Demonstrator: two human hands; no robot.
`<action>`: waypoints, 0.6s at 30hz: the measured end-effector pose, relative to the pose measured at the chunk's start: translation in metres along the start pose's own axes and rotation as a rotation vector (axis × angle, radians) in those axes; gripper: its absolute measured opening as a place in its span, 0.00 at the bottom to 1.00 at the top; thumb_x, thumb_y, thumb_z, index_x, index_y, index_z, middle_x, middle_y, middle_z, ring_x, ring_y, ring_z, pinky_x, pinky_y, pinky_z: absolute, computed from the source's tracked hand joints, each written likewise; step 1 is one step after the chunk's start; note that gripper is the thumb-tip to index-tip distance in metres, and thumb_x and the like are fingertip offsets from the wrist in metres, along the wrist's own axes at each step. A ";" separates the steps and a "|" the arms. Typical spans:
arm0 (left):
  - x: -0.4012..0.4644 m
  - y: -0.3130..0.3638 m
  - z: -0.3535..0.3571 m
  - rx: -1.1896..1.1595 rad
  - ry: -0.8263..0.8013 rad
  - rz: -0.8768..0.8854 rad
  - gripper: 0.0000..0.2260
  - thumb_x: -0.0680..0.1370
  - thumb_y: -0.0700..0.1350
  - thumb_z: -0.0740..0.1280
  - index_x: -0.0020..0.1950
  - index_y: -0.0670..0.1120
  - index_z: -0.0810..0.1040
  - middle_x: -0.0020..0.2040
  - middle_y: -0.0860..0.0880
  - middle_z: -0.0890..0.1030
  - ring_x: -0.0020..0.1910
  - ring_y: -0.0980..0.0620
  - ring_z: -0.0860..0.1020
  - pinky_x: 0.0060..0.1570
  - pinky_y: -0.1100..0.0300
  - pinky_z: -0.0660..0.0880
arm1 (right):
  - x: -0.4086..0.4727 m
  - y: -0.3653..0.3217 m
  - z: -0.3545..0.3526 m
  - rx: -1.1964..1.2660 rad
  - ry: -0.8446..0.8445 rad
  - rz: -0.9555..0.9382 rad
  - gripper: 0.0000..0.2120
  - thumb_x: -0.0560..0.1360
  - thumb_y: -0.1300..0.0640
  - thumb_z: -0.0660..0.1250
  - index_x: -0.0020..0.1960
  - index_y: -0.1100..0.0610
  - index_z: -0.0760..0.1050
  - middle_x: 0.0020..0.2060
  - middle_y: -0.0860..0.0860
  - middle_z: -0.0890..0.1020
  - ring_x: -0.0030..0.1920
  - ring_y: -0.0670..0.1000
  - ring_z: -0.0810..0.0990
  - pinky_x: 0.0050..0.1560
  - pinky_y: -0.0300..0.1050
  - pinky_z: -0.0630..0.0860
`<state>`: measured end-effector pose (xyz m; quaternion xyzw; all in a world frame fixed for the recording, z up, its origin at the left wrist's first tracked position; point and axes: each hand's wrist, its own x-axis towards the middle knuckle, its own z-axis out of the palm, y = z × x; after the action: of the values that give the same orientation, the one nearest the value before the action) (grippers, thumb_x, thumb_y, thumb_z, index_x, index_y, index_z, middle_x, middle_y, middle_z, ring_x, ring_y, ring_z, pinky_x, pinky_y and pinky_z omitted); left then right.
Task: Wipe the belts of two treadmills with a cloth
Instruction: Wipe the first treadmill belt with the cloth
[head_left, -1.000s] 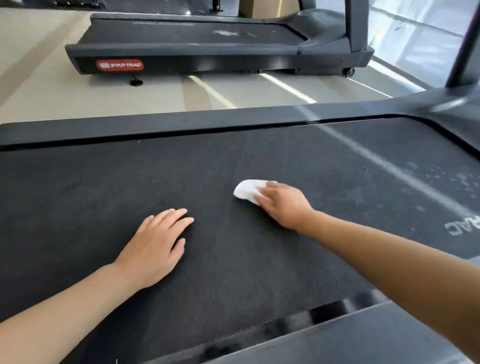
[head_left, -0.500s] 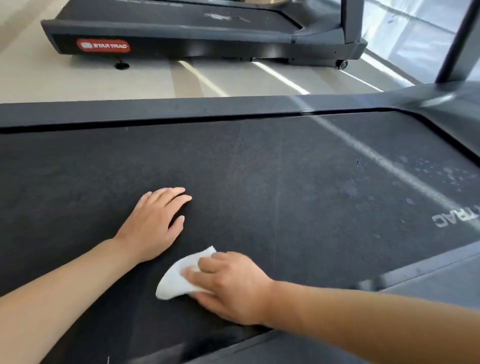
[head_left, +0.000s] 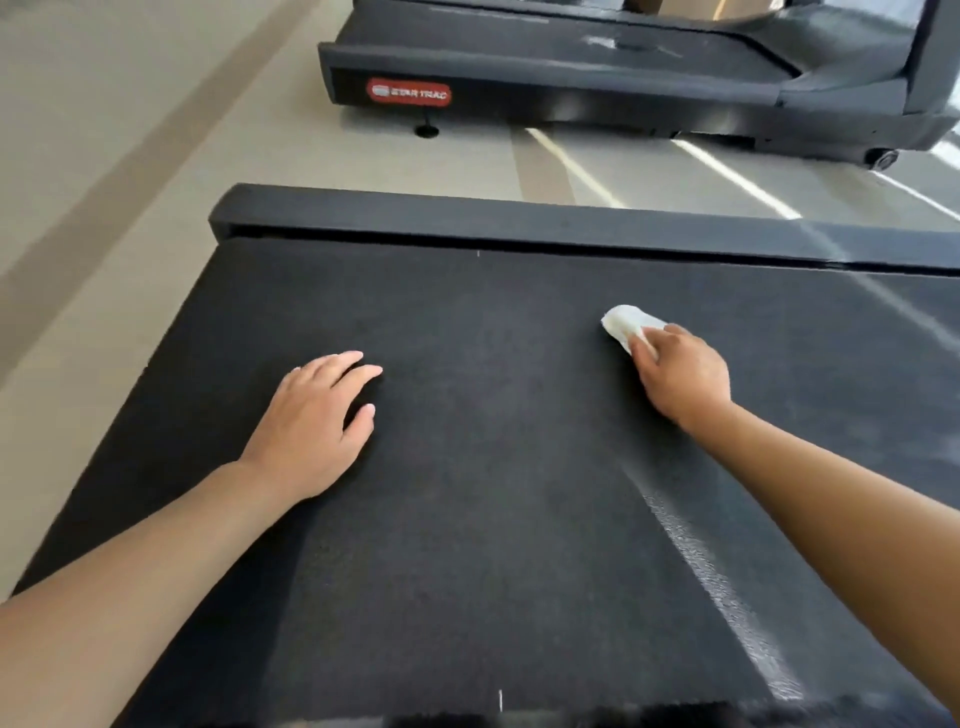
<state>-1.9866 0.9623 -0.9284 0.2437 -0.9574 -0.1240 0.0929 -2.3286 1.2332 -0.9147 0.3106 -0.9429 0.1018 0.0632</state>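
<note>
Pressing the white cloth (head_left: 626, 323) flat under closed fingers, the right hand (head_left: 680, 374) should sweep overlapping strokes across the belt (head_left: 493, 519); left hand (head_left: 311, 421) braces open, empty.

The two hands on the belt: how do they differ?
The left hand lies flat, fingers spread, holding nothing; the right hand is curled over a white cloth. The right hand reaches farther up the belt than the left hand. Both touch the same belt.
</note>
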 end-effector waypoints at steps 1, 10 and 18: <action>-0.005 -0.017 -0.005 0.004 0.014 -0.025 0.24 0.81 0.55 0.58 0.75 0.50 0.74 0.76 0.48 0.72 0.76 0.45 0.69 0.75 0.41 0.67 | 0.008 -0.024 0.006 -0.006 0.008 0.004 0.19 0.85 0.45 0.52 0.50 0.55 0.77 0.47 0.53 0.76 0.50 0.61 0.79 0.42 0.48 0.66; -0.015 -0.125 -0.036 -0.017 0.180 -0.302 0.18 0.81 0.43 0.65 0.72 0.44 0.77 0.74 0.43 0.76 0.72 0.37 0.72 0.70 0.40 0.69 | -0.005 -0.316 0.040 0.077 -0.118 -0.378 0.18 0.84 0.46 0.55 0.60 0.54 0.78 0.56 0.54 0.79 0.54 0.60 0.80 0.48 0.53 0.79; 0.009 -0.137 -0.039 -0.264 0.313 -0.459 0.16 0.80 0.41 0.63 0.67 0.46 0.81 0.69 0.46 0.76 0.67 0.37 0.70 0.62 0.40 0.74 | -0.153 -0.312 0.019 0.303 -0.266 -0.936 0.18 0.83 0.49 0.62 0.69 0.54 0.77 0.45 0.50 0.77 0.42 0.55 0.75 0.40 0.48 0.71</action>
<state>-1.9246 0.8338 -0.9290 0.4555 -0.8271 -0.2260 0.2396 -2.0208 1.0715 -0.9137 0.7157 -0.6773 0.1575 -0.0645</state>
